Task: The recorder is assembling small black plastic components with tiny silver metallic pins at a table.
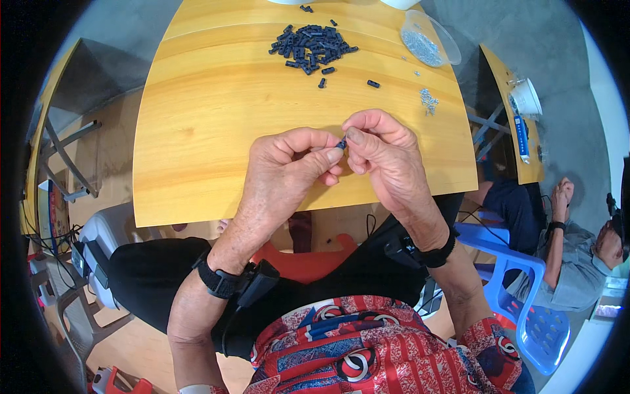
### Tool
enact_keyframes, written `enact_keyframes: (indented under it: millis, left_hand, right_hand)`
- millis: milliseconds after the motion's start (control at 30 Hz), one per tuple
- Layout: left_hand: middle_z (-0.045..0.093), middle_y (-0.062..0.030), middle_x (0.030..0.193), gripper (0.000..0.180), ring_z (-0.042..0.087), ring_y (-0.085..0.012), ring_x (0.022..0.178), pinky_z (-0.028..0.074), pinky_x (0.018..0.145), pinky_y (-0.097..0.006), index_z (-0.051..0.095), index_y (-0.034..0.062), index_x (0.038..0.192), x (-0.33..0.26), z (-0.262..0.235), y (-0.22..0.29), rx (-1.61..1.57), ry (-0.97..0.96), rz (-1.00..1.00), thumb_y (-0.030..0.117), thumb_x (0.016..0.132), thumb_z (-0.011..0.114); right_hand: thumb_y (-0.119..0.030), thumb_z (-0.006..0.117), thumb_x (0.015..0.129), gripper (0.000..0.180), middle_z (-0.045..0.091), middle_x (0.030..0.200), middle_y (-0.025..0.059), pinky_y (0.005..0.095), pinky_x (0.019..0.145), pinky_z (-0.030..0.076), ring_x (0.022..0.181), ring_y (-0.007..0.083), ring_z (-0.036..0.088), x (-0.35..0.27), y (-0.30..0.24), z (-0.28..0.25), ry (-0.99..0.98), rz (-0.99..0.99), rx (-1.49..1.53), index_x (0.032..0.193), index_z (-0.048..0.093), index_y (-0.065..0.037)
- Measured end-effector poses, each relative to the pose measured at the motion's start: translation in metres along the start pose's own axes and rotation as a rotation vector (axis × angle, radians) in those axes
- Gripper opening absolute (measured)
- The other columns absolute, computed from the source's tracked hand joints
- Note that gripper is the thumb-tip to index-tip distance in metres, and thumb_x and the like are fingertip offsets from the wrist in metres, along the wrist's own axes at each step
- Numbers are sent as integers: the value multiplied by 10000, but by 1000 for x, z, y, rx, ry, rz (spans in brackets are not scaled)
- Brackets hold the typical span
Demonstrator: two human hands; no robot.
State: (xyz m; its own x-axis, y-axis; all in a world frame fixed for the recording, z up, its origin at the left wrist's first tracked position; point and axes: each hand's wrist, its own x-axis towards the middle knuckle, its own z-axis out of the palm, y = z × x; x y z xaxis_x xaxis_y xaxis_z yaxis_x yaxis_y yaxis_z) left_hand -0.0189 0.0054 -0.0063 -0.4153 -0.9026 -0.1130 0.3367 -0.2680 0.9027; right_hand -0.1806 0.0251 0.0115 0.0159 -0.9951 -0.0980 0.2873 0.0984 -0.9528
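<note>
Over the near half of the wooden table, my left hand (289,167) pinches a small black plastic part (340,146) between thumb and fingertips. My right hand (388,148) meets it there, thumb and forefinger pressed together at the part's upper end. Whatever the right fingertips hold is too small and covered to name. Farther off lies a heap of similar black plastic parts (312,47), with a few loose ones, such as a single black piece (373,84), on the near side of it.
A clear plastic tub (453,51) of small silvery metal pieces stands at the table's far right. A little pile of silvery pieces (428,101) lies nearer. To the right, another person (571,256) sits by a blue plastic chair (508,262) and a side table (525,167).
</note>
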Motion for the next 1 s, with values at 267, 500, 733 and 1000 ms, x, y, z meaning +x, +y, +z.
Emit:
enact_keyframes:
  millis: [267, 500, 733, 1000]
  left_hand:
    - [656, -70, 751, 95, 601, -82, 629, 513, 571, -210, 657, -50, 916, -2, 1, 4, 6, 11, -16, 17, 854, 628]
    - [653, -65, 741, 91, 594, -75, 618, 503, 552, -201, 657, -49, 902, -1, 1, 2, 17, 13, -7, 23, 857, 626]
    - [653, -66, 739, 88, 594, -76, 623, 504, 553, -202, 657, -50, 899, -1, 1, 1, 1, 0, 1, 21, 856, 626]
    - [656, -73, 744, 95, 599, -82, 632, 509, 557, -208, 658, -53, 904, -2, 1, 1, -7, -5, 14, 23, 859, 621]
  right_hand:
    - [-97, 655, 850, 109, 598, 753, -2, 178, 523, 374, 593, 43, 472, -1, 1, 3, -15, -79, -81, 911, 626, -10]
    - [-86, 660, 844, 110, 595, 719, -4, 178, 518, 390, 590, 42, 486, -2, 0, 4, 30, -117, -212, 899, 627, 3]
    - [-107, 663, 847, 131, 593, 707, 14, 186, 510, 389, 576, 51, 484, -2, 5, 5, 53, -128, -144, 886, 622, 11]
    - [-119, 662, 849, 135, 580, 714, 17, 193, 501, 384, 569, 55, 472, -1, 7, 6, 65, -85, -58, 879, 621, 6]
